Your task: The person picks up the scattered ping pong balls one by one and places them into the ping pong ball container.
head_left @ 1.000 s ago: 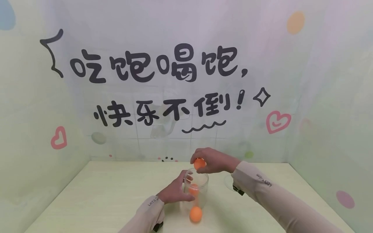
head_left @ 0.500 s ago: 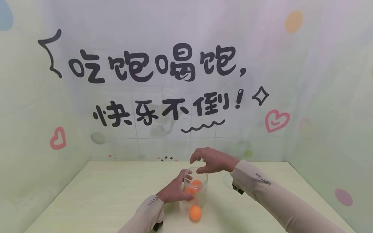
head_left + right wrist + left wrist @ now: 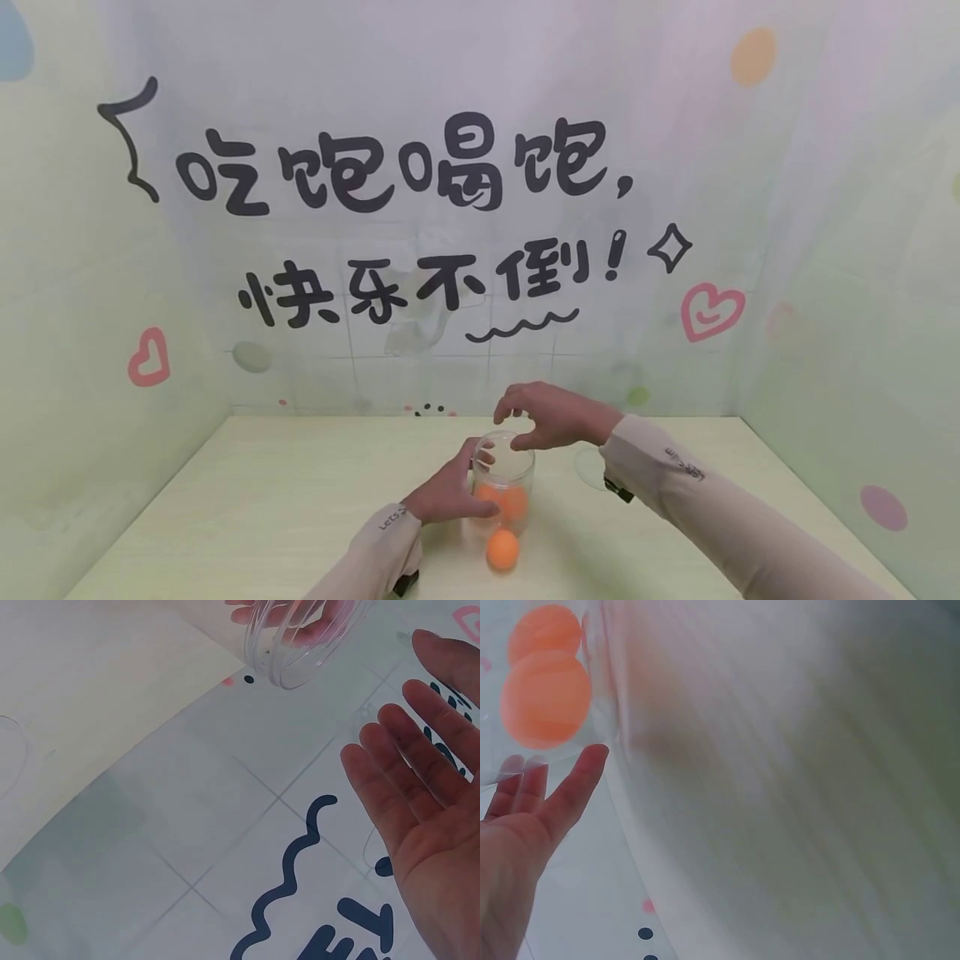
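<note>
A clear jar [image 3: 517, 468] stands mouth up on the table, with two orange ping-pong balls [image 3: 514, 502] at its bottom. My left hand [image 3: 448, 492] holds the jar from the left, thumb in front and fingers round the far side. Close in front of the jar lies another orange ping-pong ball [image 3: 502, 551]. Over the jar's right rim, my right hand [image 3: 553, 414] hovers with nothing in it, its fingers apart. The right wrist view shows that palm bare beside the jar's mouth [image 3: 289, 645]. Both balls inside [image 3: 546, 699] appear through the wall in the left wrist view.
A thin clear round disc [image 3: 588, 468], perhaps a lid, lies right of the jar, partly hidden by the right sleeve [image 3: 675, 475]. The pale table [image 3: 300, 483] ends at a printed backdrop [image 3: 420, 383], with further walls at both sides.
My right hand has let go of an orange ping-pong ball, which dropped into the jar and settled beside the one inside. The hand then shifted slightly right; the left hand stayed put.
</note>
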Demonstrator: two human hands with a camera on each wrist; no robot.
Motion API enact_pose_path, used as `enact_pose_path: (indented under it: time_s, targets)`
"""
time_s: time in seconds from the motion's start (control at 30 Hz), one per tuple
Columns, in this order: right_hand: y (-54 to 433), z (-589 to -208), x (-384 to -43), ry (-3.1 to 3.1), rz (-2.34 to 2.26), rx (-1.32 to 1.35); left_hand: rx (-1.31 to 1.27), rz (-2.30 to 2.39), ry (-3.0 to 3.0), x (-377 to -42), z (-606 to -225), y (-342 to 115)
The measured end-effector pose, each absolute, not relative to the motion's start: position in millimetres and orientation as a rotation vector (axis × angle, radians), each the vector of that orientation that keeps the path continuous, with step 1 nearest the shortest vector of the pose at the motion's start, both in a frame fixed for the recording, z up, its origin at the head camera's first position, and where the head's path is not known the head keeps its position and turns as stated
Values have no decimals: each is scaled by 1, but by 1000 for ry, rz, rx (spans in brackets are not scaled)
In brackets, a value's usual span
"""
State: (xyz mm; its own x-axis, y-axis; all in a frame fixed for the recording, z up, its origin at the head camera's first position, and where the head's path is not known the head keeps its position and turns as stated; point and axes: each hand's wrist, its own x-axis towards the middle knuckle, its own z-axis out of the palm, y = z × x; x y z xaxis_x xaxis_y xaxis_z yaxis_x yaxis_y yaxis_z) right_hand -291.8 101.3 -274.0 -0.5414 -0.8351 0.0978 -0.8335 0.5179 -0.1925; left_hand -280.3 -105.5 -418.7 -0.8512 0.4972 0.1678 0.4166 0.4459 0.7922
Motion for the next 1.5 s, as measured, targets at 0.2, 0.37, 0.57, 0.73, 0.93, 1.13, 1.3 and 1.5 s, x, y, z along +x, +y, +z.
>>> enact_pose_path:
  time_s: [0.2, 0.37, 0.57, 0.73, 0.93, 1.13, 1.3, 1.5]
  targets:
    - [105, -276, -287, 2710, -349, -1549, 820, 1390, 2584, -281, -420, -105]
    - [105, -277, -281, 2691, -359, -1544, 826, 1380, 2591, -282, -420, -104]
    - [102, -279, -271, 2675, -350, -1580, 820, 1385, 2573, -281, -420, -105]
    - [99, -279, -263, 2657, -346, -1576, 820, 1404, 2552, -280, -421, -105]
    - [98, -280, -257, 2663, -324, -1571, 827, 1400, 2548, -280, -421, -104]
    - [102, -283, -253, 2636, -359, -1591, 823, 1391, 2557, -281, -421, -105]
    - [104, -287, -247, 2598, -372, -1653, 816, 1399, 2549, -281, -418, -106]
    - [103, -291, -241, 2571, -358, -1719, 852, 1422, 2527, -282, -419, -106]
